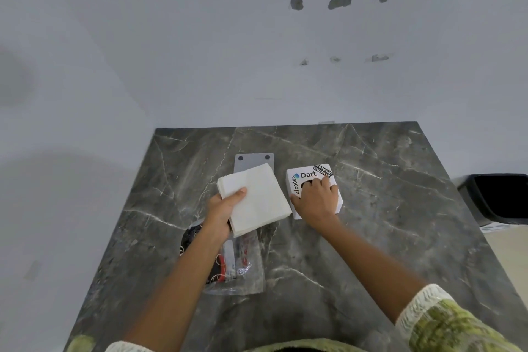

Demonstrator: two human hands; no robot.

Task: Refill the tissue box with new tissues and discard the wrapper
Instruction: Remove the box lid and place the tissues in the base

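My left hand (pixel 221 210) holds a thick stack of white tissues (pixel 257 197) just above the dark marble table, thumb on top of the stack. To its right stands the white tissue box (pixel 303 176), covered with stickers. My right hand (pixel 317 197) grips the box from above, fingers at the dark round opening in its top. The clear plastic wrapper (pixel 245 266) with red print lies flat on the table below the stack, partly under my left forearm.
A grey flat plate (pixel 251 160) with two dark dots lies behind the tissues. A dark patterned object (pixel 191 234) sits under my left wrist. A black bin (pixel 497 197) stands off the table's right edge. The marble table (pixel 371 223) meets a grey wall at the back.
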